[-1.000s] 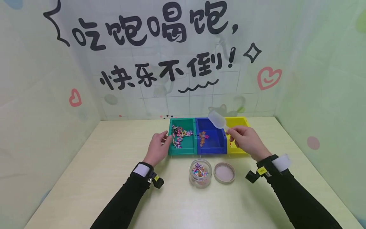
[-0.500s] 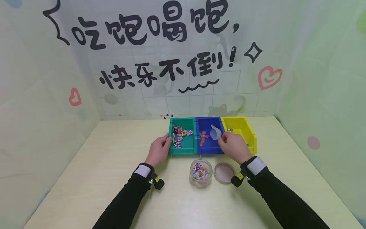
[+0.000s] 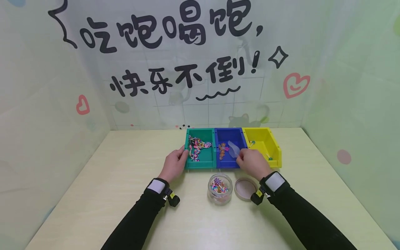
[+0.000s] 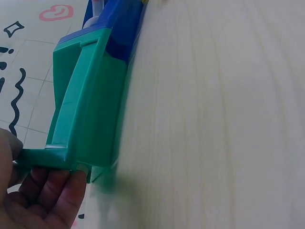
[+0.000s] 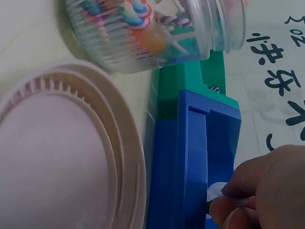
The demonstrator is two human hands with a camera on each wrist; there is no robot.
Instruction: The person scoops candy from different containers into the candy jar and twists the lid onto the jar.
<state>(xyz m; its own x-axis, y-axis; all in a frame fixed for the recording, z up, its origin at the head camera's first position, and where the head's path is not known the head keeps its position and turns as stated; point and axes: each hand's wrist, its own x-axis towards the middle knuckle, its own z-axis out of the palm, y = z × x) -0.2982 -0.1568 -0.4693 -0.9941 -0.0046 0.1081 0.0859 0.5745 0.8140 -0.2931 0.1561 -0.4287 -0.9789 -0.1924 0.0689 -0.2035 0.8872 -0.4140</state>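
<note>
Two hands are engaged: the right hand [image 3: 254,162] pinches the handle of a translucent scoop [image 3: 233,150], while the left hand [image 3: 173,165] grips the outer side of the green bin [image 3: 200,166]. Low in the blue bin [image 3: 226,165], the scoop has its long axis slanting away and leftward from the fingers, its bowl just beside the small brown pieces [image 3: 222,151], which lie to its left in a front-to-back row; whether they touch is unclear. Of the two, the right hand is nearer those pieces. Black lettering [image 3: 189,78] on the backdrop reads 吃饱喝饱,快乐不倒! A yellow tag [image 3: 259,193] at the right wrist is too small to read.
</note>
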